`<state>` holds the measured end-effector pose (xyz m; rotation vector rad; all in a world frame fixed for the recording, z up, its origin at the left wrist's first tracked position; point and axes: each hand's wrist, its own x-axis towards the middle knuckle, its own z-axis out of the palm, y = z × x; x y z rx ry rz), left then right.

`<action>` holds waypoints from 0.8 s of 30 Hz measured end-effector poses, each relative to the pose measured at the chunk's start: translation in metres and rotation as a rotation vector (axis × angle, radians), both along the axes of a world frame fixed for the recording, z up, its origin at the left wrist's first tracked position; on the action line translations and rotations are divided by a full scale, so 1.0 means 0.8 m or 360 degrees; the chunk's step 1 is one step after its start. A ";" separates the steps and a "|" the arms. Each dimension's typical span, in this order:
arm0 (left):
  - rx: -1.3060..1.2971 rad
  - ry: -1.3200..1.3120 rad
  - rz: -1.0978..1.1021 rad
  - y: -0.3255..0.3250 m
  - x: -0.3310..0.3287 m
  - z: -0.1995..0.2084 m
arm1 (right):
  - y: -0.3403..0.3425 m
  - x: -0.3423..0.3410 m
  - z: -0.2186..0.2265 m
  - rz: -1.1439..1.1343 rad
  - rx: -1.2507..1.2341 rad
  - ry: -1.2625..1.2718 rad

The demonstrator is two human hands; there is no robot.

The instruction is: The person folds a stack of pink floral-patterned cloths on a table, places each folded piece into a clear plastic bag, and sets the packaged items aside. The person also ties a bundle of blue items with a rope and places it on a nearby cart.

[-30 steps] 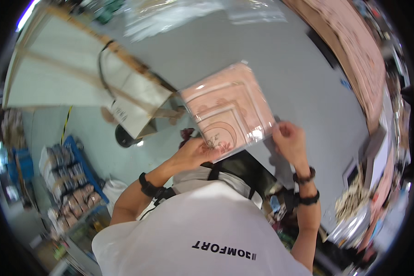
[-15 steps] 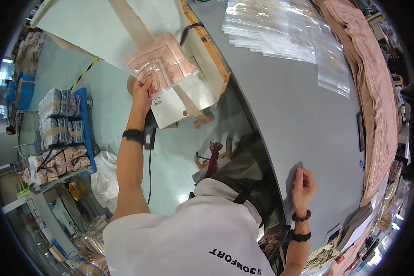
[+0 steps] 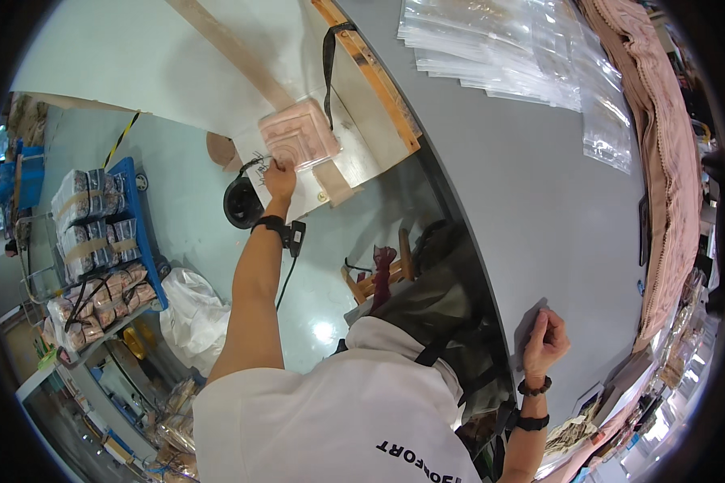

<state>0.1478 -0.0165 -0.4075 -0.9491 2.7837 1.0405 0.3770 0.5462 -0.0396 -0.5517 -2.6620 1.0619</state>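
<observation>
Noting head view, the only one. Left hand (image 3: 279,177) reaches out past the desk (image 3: 532,209), thumb and fingers pinching the near left corner of a pink packet (image 3: 300,131), folded cloth in a clear sleeve. Packet is over the lower panel (image 3: 361,137) of a white panelled fixture (image 3: 121,64); whether it bears on that panel or hangs just above it, I cannot tell from where I stand.

Right hand (image 3: 546,344) is over the desk, fingers curled together, nothing seen in them. Clear bags (image 3: 499,52) lie fanned at the desk's far side; pink fabric (image 3: 667,177) runs along its right edge.

On handling, my judgement: a one-corner grip lets the far edge droop, so keep the packet level and bring its whole underside down before loosening the pinch. Hold its right edge clear of the black strap (image 3: 329,72), whose lower end comes near it. Line it up with the tan tape (image 3: 335,185) if a straight lie matters. Slick film may slide; release gently.
</observation>
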 end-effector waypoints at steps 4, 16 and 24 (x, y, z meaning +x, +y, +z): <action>0.0212 0.0233 -0.0013 0.036 -0.023 -0.013 | -0.005 -0.006 0.004 0.0031 -0.0038 0.0029; 0.0682 -0.0095 -0.0128 0.025 -0.030 0.006 | 0.008 -0.009 0.026 0.0188 -0.0449 -0.0220; -0.0465 0.0215 -0.0658 0.074 -0.095 0.030 | 0.005 -0.006 0.023 0.0281 -0.0151 0.0013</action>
